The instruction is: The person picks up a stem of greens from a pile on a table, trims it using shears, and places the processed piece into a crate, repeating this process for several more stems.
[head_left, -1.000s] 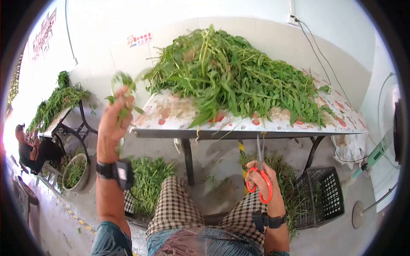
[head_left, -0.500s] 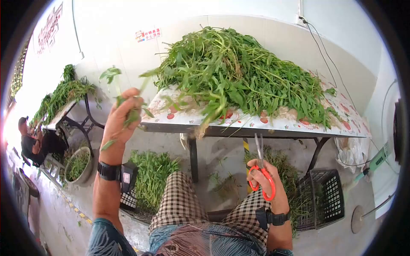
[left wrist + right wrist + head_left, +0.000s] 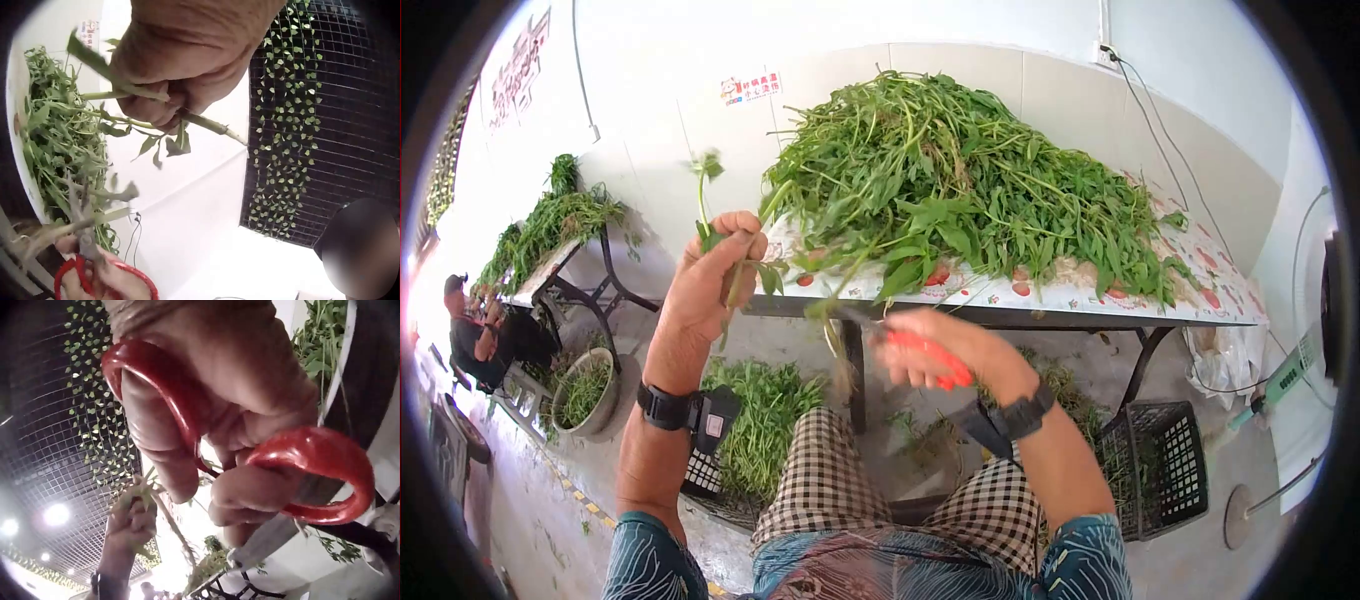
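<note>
Stems (image 3: 207, 124) are pinched in the curled left hand (image 3: 708, 285). Scissors (image 3: 90, 249) are gripped by the right hand (image 3: 950, 345), with fingers through the loops and blades close to a rooted stem (image 3: 107, 217). Through misaligned blades, sound leaves could be severed.

One pair of red-handled metal scissors (image 3: 930, 352), two dark-legged benches (image 3: 805, 284), two bench-top heaps of leafy green stalks (image 3: 920, 170), two black lattice plastic crates (image 3: 1182, 470) underneath, one round grey tub (image 3: 612, 388), two bare foreground hands (image 3: 708, 275).
</note>
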`<action>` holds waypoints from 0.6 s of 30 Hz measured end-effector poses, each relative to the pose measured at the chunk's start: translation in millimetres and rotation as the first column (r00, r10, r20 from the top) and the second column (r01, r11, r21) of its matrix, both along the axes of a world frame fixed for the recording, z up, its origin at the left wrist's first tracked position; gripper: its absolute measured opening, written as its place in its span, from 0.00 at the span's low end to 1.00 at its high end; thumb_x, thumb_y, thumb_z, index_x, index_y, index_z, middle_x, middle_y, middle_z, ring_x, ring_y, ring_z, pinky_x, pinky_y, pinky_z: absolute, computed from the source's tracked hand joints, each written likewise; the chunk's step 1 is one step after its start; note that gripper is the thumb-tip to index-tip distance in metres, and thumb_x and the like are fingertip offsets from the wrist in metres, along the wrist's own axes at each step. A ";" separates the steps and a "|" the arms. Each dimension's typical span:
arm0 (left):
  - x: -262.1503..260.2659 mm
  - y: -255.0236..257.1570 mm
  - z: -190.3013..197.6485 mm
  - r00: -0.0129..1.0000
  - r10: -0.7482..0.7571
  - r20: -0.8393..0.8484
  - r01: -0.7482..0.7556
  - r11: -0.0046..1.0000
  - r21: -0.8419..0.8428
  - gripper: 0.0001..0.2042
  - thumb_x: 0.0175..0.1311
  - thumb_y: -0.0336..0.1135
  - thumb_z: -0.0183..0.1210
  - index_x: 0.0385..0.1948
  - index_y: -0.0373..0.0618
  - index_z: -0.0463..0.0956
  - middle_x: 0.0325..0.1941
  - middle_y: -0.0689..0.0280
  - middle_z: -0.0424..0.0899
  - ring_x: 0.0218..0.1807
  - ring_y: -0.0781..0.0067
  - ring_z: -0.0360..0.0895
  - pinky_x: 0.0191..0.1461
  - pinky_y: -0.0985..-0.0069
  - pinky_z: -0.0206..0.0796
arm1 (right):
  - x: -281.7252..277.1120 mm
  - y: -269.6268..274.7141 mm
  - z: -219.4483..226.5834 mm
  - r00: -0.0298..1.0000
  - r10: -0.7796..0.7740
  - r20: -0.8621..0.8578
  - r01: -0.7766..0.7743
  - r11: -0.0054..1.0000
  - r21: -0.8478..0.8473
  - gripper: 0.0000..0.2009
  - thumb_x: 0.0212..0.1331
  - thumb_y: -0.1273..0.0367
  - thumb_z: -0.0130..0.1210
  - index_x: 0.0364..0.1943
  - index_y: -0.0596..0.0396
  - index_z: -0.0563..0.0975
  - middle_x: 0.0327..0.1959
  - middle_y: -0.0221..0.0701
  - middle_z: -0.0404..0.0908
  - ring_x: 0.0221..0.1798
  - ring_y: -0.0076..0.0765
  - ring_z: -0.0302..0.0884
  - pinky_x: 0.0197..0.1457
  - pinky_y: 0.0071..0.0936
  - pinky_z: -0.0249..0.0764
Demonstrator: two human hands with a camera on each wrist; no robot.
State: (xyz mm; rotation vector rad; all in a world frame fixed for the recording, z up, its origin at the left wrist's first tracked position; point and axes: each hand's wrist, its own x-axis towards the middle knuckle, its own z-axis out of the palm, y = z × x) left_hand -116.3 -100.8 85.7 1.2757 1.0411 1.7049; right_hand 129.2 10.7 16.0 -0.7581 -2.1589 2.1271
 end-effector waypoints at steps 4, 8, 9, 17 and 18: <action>-8.8 -2.3 2.5 0.998 -0.018 0.058 0.011 0.993 0.114 0.05 0.62 0.31 0.51 0.37 0.47 0.73 0.29 0.70 0.74 0.16 0.88 0.63 0.16 0.88 0.58 | 8.8 30.7 23.1 0.904 -0.224 -0.363 0.292 0.946 0.144 0.15 0.57 0.62 0.48 0.42 0.58 0.68 0.25 0.37 0.75 0.17 0.22 0.65 0.18 0.20 0.63; -41.3 -7.8 22.7 0.983 -0.163 0.086 0.116 0.909 0.400 0.12 0.61 0.34 0.52 0.45 0.45 0.70 0.34 0.67 0.72 0.22 0.89 0.63 0.15 0.92 0.54 | 33.1 102.2 40.3 0.264 -0.708 -0.655 0.595 0.654 -0.468 0.13 0.54 0.66 0.53 0.37 0.61 0.68 0.29 0.42 0.76 0.19 0.32 0.69 0.21 0.27 0.69; -35.3 -7.1 18.6 0.989 -0.005 0.145 -0.044 0.941 0.336 0.14 0.61 0.34 0.52 0.48 0.44 0.68 0.36 0.66 0.72 0.21 0.89 0.62 0.15 0.92 0.53 | 44.9 120.3 34.6 0.120 -0.777 -0.619 0.599 0.553 -0.579 0.12 0.54 0.67 0.52 0.38 0.60 0.67 0.32 0.44 0.75 0.23 0.32 0.69 0.23 0.26 0.69; 13.2 2.5 -93.8 0.946 -0.185 0.267 0.244 0.947 -0.210 0.13 0.62 0.33 0.53 0.48 0.45 0.70 0.30 0.70 0.75 0.15 0.89 0.58 0.14 0.92 0.47 | 72.5 66.6 19.1 0.414 -0.697 -0.585 0.567 0.701 -0.433 0.16 0.59 0.61 0.51 0.44 0.59 0.69 0.31 0.39 0.75 0.25 0.27 0.68 0.25 0.23 0.65; 22.1 -1.8 -102.3 0.947 -0.193 0.258 0.247 0.949 -0.197 0.13 0.62 0.33 0.53 0.47 0.44 0.71 0.29 0.70 0.75 0.16 0.90 0.58 0.15 0.91 0.48 | 70.3 60.5 18.9 0.453 -0.670 -0.589 0.561 0.727 -0.396 0.16 0.59 0.61 0.51 0.45 0.58 0.69 0.30 0.38 0.75 0.25 0.26 0.68 0.25 0.22 0.65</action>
